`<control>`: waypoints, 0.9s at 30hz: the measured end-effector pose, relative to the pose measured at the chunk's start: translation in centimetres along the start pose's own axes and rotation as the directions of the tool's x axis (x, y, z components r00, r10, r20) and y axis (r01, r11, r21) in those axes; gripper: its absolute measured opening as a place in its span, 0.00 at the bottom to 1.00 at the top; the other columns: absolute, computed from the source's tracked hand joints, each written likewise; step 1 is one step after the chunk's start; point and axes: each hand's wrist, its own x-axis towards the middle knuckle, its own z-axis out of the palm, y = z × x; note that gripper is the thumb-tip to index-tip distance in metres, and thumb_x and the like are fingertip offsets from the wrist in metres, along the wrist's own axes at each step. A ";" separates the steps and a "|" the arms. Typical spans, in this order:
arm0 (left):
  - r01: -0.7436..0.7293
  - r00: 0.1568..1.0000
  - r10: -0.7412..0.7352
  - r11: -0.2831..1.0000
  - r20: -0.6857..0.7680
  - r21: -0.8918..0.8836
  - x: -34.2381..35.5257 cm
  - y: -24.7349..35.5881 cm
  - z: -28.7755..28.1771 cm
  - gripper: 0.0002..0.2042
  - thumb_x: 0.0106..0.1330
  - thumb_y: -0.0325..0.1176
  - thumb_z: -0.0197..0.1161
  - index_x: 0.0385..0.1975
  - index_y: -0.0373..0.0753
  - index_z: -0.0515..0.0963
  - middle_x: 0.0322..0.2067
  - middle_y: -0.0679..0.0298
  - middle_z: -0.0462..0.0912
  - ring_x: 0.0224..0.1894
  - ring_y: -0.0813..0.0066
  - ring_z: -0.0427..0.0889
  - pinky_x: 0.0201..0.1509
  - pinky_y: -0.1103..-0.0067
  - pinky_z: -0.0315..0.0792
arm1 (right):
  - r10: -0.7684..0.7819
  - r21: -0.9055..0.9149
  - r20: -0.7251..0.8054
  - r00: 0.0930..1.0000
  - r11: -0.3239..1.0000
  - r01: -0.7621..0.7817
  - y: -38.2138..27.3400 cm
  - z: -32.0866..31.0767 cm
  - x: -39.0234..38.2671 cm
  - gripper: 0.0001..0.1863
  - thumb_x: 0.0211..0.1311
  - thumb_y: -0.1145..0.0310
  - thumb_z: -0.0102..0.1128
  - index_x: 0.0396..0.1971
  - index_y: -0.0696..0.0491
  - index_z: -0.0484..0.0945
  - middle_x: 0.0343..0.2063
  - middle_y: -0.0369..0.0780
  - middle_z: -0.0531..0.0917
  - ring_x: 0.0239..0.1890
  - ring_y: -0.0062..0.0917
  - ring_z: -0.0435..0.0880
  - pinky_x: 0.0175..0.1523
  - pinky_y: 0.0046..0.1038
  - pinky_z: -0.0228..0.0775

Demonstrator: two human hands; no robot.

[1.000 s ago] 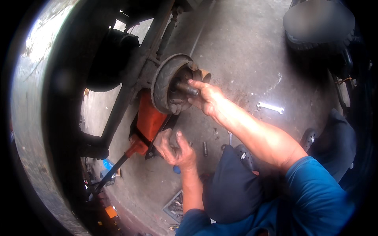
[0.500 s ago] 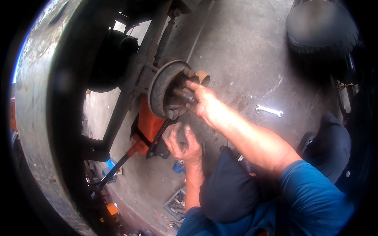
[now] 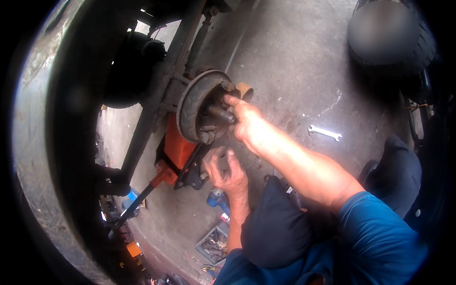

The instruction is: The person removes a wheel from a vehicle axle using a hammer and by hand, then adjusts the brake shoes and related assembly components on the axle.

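A brake assembly with curved brake shoes (image 3: pixel 191 111) is mounted on the axle, and a greasy spindle (image 3: pixel 221 114) sticks out of its middle. My right hand (image 3: pixel 246 118) reaches in beside the spindle. One finger is stretched out against the upper inside of the assembly; the other fingers are partly hidden, and I see nothing held. Below the assembly, my left hand (image 3: pixel 228 173) hangs palm up. Its fingers are loosely curled and apart from the thumb, with nothing between them. Both hands look smeared with grease.
An orange jack (image 3: pixel 178 145) stands under the axle, its handle slanting to lower left. On the concrete lie a wrench (image 3: pixel 325 132), a blue power tool (image 3: pixel 218 197) and a tray of parts (image 3: pixel 209 256). A yellowish ring (image 3: pixel 245 91) sits behind the assembly. A tire (image 3: pixel 420 52) is at upper right.
My left hand has shifted slightly right and down, showing more of the blue power tool. The right hand has drawn back a little from the spindle's end, its finger still inside the assembly.
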 end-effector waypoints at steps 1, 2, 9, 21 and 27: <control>0.003 1.000 -0.003 1.000 0.000 -0.001 -0.2 -0.1 0.1 0.06 0.58 0.22 0.62 0.34 0.31 0.76 0.32 0.55 0.76 0.36 0.59 0.76 0.41 0.69 0.71 | 0.000 0.051 0.016 1.000 0.999 -0.001 0.1 0.1 0.2 0.11 0.64 0.60 0.59 0.42 0.49 0.77 0.44 0.36 0.80 0.43 0.27 0.83 0.61 0.45 0.53; 0.020 1.000 -0.020 1.000 0.008 -0.001 -0.4 -0.3 0.3 0.06 0.58 0.22 0.61 0.34 0.31 0.75 0.33 0.55 0.76 0.36 0.59 0.76 0.41 0.69 0.71 | -0.001 0.049 0.014 1.000 0.999 0.000 0.2 0.1 0.3 0.11 0.64 0.60 0.59 0.42 0.49 0.77 0.44 0.36 0.80 0.43 0.27 0.83 0.61 0.45 0.53; 0.068 0.998 -0.068 0.996 -0.014 -0.050 -0.7 -0.6 1.1 0.06 0.59 0.23 0.61 0.34 0.28 0.77 0.33 0.60 0.76 0.33 0.71 0.75 0.34 0.78 0.70 | -0.050 -0.145 -0.035 0.998 0.988 0.045 0.2 -0.3 -0.2 0.13 0.62 0.62 0.62 0.43 0.52 0.77 0.45 0.36 0.80 0.43 0.29 0.82 0.65 0.50 0.47; 0.166 0.986 -0.162 0.980 0.040 -0.106 -1.2 -0.1 0.6 0.06 0.58 0.21 0.60 0.34 0.29 0.75 0.34 0.54 0.75 0.35 0.60 0.76 0.39 0.71 0.71 | -0.116 -0.116 -0.040 0.992 0.987 0.111 -0.4 0.2 -0.8 0.09 0.58 0.65 0.64 0.36 0.52 0.79 0.31 0.36 0.79 0.35 0.26 0.79 0.38 0.30 0.70; 0.174 0.983 -0.168 0.981 0.073 -0.087 -1.5 -0.3 0.7 0.06 0.58 0.21 0.60 0.34 0.29 0.75 0.34 0.55 0.75 0.34 0.62 0.75 0.38 0.72 0.70 | -0.125 -0.166 -0.135 0.983 0.981 0.102 -0.3 0.1 -1.0 0.07 0.58 0.66 0.64 0.34 0.51 0.79 0.30 0.35 0.78 0.30 0.25 0.79 0.37 0.28 0.64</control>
